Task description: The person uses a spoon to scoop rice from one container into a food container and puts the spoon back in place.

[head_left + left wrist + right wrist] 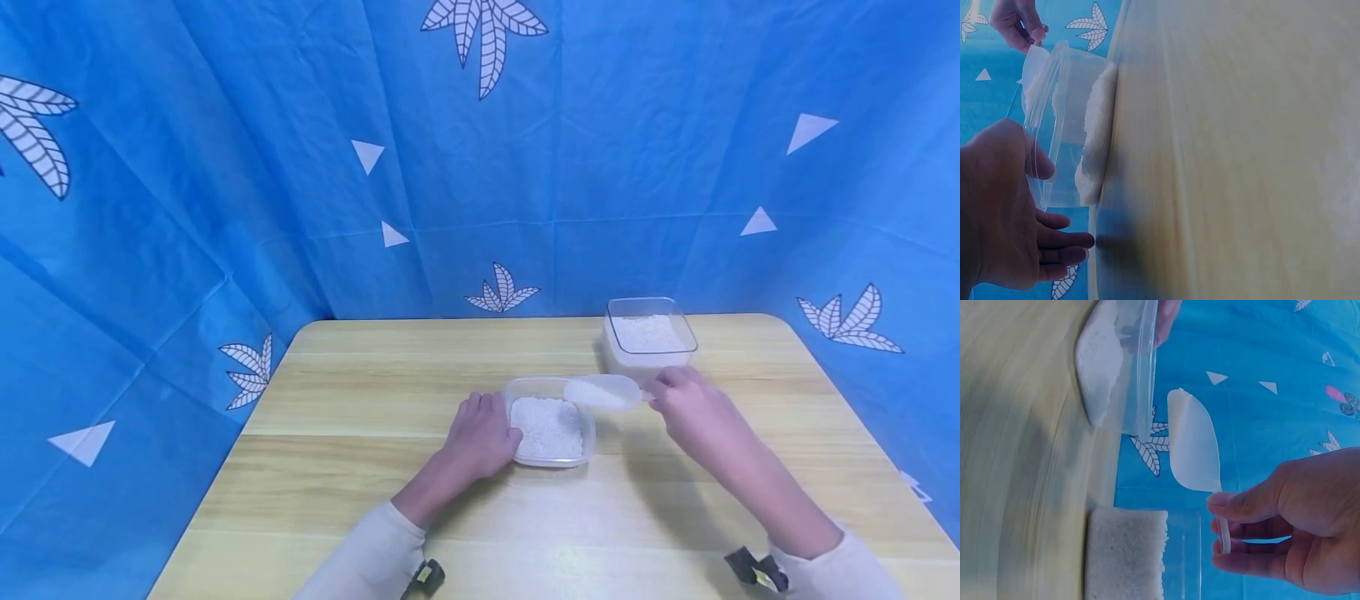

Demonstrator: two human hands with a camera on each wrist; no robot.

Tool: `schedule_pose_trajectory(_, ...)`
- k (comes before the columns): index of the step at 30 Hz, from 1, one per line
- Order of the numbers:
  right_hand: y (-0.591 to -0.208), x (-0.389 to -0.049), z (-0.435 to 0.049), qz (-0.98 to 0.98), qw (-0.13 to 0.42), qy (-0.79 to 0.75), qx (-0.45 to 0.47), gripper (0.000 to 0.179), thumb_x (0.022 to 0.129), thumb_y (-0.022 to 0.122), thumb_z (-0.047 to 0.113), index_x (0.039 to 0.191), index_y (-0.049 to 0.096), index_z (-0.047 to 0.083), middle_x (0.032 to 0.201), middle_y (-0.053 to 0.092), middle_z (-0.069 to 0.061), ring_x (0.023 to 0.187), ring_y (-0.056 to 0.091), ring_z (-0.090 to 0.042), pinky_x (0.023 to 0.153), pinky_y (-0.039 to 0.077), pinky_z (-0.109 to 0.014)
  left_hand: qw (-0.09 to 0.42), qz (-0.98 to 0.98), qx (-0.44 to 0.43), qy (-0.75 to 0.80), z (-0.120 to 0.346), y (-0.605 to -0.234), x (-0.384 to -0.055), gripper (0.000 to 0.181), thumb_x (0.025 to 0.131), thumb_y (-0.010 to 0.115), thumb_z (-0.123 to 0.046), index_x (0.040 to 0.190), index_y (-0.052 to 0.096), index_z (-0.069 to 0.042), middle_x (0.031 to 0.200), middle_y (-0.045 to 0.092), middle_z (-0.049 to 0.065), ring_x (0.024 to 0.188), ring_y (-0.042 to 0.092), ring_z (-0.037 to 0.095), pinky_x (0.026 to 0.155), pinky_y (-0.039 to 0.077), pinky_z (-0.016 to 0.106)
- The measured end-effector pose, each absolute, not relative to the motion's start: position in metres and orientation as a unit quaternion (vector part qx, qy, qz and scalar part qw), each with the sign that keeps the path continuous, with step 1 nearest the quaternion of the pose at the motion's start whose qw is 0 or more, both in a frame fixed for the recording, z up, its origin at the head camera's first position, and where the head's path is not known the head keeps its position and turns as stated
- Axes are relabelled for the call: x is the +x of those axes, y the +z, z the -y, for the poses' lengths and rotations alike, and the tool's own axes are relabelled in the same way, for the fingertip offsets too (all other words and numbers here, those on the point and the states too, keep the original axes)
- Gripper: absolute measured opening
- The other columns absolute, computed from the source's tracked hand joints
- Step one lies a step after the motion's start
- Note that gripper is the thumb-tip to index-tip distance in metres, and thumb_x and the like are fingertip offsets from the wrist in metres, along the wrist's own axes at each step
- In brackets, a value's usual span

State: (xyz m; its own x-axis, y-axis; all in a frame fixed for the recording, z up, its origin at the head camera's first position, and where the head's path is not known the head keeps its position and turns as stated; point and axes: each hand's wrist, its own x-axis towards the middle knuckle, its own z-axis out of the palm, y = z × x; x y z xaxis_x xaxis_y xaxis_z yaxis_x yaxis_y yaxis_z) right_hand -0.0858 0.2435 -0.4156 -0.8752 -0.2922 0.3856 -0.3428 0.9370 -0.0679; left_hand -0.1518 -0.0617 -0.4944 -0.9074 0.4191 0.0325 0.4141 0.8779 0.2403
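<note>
A low clear plastic container (590,442) of white, rice-like grains (547,427) sits mid-table. My left hand (478,435) holds its left side, thumb at the rim; in the left wrist view the other fingers extend beside the wall. Between thumb and fingers, my right hand (693,408) pinches the thin handle of a translucent scoop (1194,447). White grains lie in the scoop, whose tip overlaps the low container's right rim in the head view. Just behind the right hand stands a taller clear container (637,362), also holding white grains.
The wooden table (360,400) has its far edge against a blue curtain (480,183) printed with leaves and triangles. The taller container stands near that far edge, to the right. Dark devices (429,575) are strapped at both wrists.
</note>
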Motion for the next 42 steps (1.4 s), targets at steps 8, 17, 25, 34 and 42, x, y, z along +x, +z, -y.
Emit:
schedule_pose_trajectory(8, -0.420, -0.087, -0.242, 0.958, 0.214, 0.046, 0.184, 0.023, 0.079, 0.082, -0.003, 0.101, 0.076, 0.001, 0.096, 0.072, -0.018, 0.090, 0.066, -0.037, 0.075, 0.059, -0.049, 0.009, -0.968, 0.219, 0.123, 0.062, -0.494, -0.152, 0.030, 0.095, 0.049, -0.035, 0.101, 0.050, -0.006, 0.093, 0.049, 0.006, 0.092, 0.041, 0.024, 0.089, 0.036, 0.037)
schedule_pose_trajectory(17, -0.417, -0.085, -0.239, 0.962, 0.204, 0.037, 0.177, 0.025, 0.078, 0.082, -0.004, 0.102, 0.076, 0.000, 0.096, 0.071, -0.018, 0.085, 0.063, -0.032, 0.069, 0.058, -0.044, 0.015, -0.969, 0.216, 0.124, 0.061, -0.492, -0.151, 0.029, 0.095, 0.049, -0.035, 0.100, 0.049, -0.006, 0.091, 0.048, 0.005, 0.091, 0.040, 0.023, 0.087, 0.036, 0.036)
schedule_pose_trajectory(25, -0.414, -0.085, -0.237, 0.964, 0.198, 0.033, 0.173, 0.023, 0.078, 0.082, -0.004, 0.100, 0.076, 0.000, 0.093, 0.070, -0.018, 0.082, 0.061, -0.031, 0.064, 0.058, -0.042, 0.016, -0.969, 0.214, 0.123, 0.060, -0.492, -0.151, 0.029, 0.095, 0.049, -0.035, 0.101, 0.049, -0.006, 0.092, 0.048, 0.005, 0.091, 0.040, 0.024, 0.088, 0.035, 0.036)
schedule_pose_trajectory(34, -0.410, -0.084, -0.235, 0.963, 0.205, 0.026, 0.175, 0.022, 0.079, 0.083, -0.003, 0.099, 0.075, 0.000, 0.088, 0.068, -0.016, 0.076, 0.057, -0.028, 0.057, 0.053, -0.037, 0.018, -0.969, 0.213, 0.123, 0.061, -0.491, -0.150, 0.029, 0.095, 0.049, -0.035, 0.101, 0.049, -0.006, 0.091, 0.048, 0.005, 0.090, 0.039, 0.023, 0.087, 0.035, 0.036)
schedule_pose_trajectory(42, -0.405, -0.081, -0.230, 0.965, 0.201, 0.020, 0.168, 0.022, 0.078, 0.083, -0.003, 0.099, 0.075, 0.000, 0.087, 0.067, -0.016, 0.075, 0.056, -0.027, 0.057, 0.053, -0.036, 0.018, -0.969, 0.215, 0.123, 0.061, -0.494, -0.152, 0.030, 0.095, 0.048, -0.036, 0.102, 0.049, -0.006, 0.093, 0.048, 0.005, 0.091, 0.039, 0.023, 0.089, 0.035, 0.037)
